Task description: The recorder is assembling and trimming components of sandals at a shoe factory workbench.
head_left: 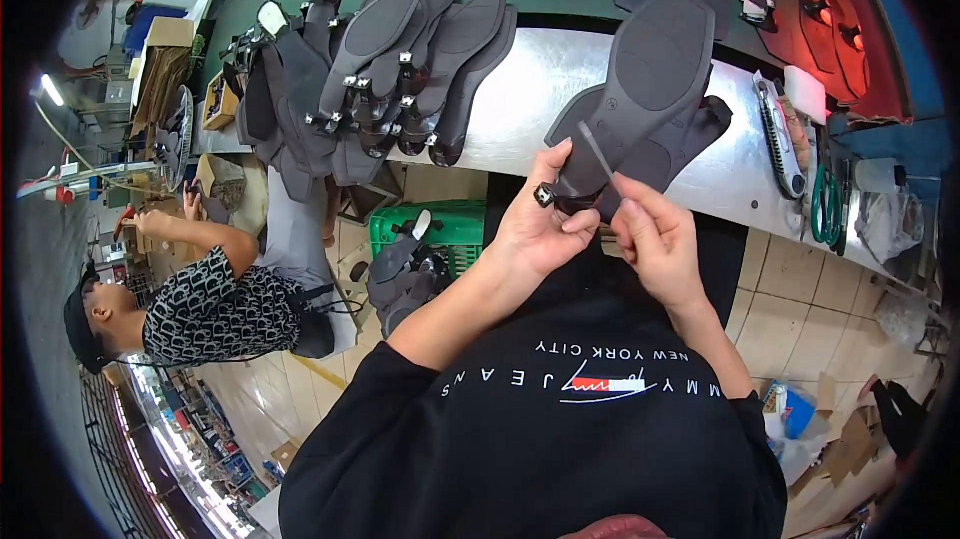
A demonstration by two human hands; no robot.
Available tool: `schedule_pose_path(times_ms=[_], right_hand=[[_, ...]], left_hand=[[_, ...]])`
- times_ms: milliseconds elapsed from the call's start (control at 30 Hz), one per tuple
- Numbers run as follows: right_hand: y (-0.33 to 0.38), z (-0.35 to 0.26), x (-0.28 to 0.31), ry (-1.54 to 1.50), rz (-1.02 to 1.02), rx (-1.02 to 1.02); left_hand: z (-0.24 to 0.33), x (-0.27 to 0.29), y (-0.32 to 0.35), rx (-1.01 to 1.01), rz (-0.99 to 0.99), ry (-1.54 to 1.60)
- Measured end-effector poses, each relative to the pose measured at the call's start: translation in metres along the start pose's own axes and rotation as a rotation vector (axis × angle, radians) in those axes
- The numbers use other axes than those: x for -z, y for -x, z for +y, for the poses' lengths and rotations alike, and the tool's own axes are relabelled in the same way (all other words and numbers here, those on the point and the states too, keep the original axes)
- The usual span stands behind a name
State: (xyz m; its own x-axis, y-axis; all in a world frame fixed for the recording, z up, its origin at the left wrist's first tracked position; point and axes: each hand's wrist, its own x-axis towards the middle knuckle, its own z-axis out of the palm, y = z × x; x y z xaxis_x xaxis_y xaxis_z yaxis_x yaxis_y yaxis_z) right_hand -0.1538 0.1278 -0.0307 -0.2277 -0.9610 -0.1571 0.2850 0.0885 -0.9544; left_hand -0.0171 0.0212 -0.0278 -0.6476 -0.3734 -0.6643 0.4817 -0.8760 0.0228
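My left hand (535,224) is closed around the heel end of a dark grey sandal (655,64), held sole up with its toe pointing away from me. A small shiny buckle shows beside my fingers. In my right hand (655,239), thumb and fingers pinch a thin pale strip-like tool (600,151) that slants across the narrow part of the sole; its exact kind is unclear. Below the held sandal, another dark sandal (712,117) lies on the metal table edge, partly hidden.
Piled sandals (400,69) cover the table's left part. A utility knife (778,134) and green-handled scissors (826,204) lie at the right, near a red-lit area with more sandals (840,34). A green crate (455,234) stands on the floor. Another person (215,289) works at left.
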Motion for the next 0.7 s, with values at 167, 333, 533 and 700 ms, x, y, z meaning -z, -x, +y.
schedule_pose_path(times_ms=[167, 333, 533, 700], right_hand=[[0.003, -0.012, 0.004, -0.182, -0.084, -0.256], [0.004, -0.006, -0.012, -0.203, -0.186, -0.391], [-0.004, -0.007, -0.006, -0.534, -0.116, -0.36], [0.0, -0.017, -0.006, -0.145, -0.14, -0.166]], left_hand=[[-0.002, -0.004, 0.001, -0.306, 0.051, -0.247], [-0.004, -0.004, -0.013, -0.931, 0.134, -0.646], [-0.001, -0.006, -0.007, -0.854, 0.061, -0.643], [0.006, -0.009, -0.003, -0.773, 0.092, -0.557]])
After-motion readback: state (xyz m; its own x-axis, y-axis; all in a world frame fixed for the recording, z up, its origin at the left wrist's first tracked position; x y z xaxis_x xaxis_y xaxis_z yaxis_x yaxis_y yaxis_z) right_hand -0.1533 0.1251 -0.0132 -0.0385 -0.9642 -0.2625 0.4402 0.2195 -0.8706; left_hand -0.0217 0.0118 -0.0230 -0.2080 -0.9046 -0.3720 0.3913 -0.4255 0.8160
